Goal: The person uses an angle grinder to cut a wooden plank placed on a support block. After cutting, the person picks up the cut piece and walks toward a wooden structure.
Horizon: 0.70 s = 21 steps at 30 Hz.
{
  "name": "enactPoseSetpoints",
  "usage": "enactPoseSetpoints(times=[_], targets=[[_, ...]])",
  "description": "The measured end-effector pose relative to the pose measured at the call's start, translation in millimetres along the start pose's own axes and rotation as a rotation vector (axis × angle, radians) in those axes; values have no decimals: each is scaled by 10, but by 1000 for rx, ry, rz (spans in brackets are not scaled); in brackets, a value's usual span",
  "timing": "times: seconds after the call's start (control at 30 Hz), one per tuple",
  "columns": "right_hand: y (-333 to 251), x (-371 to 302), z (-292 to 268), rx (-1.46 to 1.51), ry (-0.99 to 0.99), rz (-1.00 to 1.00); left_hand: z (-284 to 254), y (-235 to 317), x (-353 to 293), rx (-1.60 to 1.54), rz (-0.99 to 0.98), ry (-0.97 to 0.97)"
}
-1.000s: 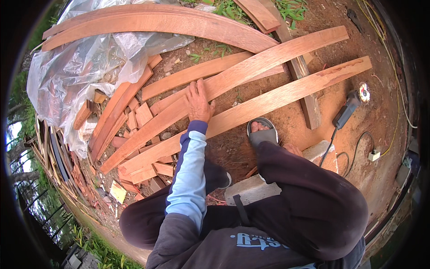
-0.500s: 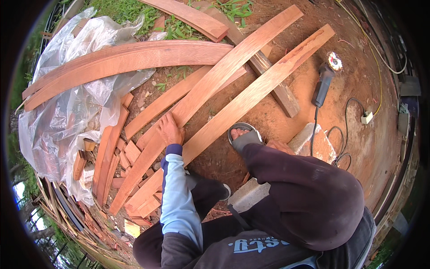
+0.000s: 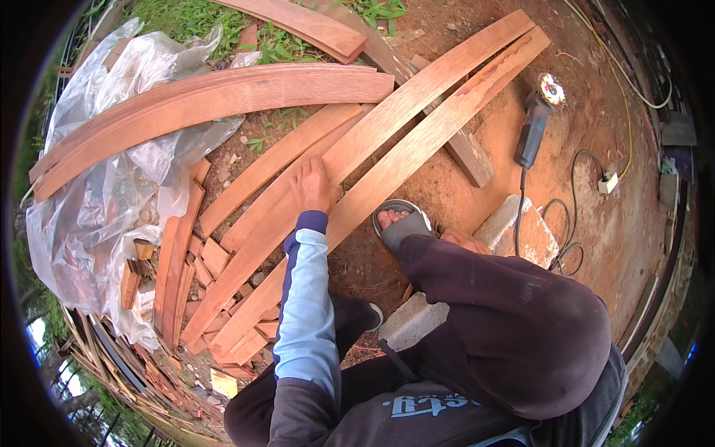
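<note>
The left hand [image 3: 314, 186] rests just toward eleven from the middle, fingers bent over the upper plank [image 3: 395, 115]; whether it grips or only presses, I cannot tell. That long curved board runs from eight o'clock to one, the lower plank [image 3: 417, 153] close beside it, their far ends nearly meeting. Both cross a thick timber [image 3: 471, 158] toward two, probably to prop those ends off the dirt, while the hand seems to steady the upper one. The right hand [image 3: 463, 240], toward three, is half hidden by the knee beside a concrete block [image 3: 521, 231]; I can't tell how its fingers stand. A corded grinder [image 3: 532, 130] lies at two, apart from the wood, perhaps for easy reach. The ground [image 3: 596, 223] is bare reddish earth, outdoors, with offcuts [image 3: 216, 257] at eight, a clear plastic sheet [image 3: 97, 223] at nine and grass [image 3: 179, 26] toward eleven.
</note>
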State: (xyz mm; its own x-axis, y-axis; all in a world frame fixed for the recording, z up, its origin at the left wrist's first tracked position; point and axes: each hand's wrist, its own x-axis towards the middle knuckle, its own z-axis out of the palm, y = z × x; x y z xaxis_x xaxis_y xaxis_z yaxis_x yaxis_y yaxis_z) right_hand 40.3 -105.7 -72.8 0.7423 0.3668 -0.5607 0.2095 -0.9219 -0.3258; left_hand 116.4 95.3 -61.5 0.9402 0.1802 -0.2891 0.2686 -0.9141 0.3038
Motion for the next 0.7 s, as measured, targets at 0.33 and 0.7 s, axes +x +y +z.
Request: enactPoseSetpoints(times=[0.33,0.7], targets=[[298,191,836,45,561,-192,13,150,107,39,63,-1],[23,53,120,-35,23,-41,90,-272,-151,36,-52,59]])
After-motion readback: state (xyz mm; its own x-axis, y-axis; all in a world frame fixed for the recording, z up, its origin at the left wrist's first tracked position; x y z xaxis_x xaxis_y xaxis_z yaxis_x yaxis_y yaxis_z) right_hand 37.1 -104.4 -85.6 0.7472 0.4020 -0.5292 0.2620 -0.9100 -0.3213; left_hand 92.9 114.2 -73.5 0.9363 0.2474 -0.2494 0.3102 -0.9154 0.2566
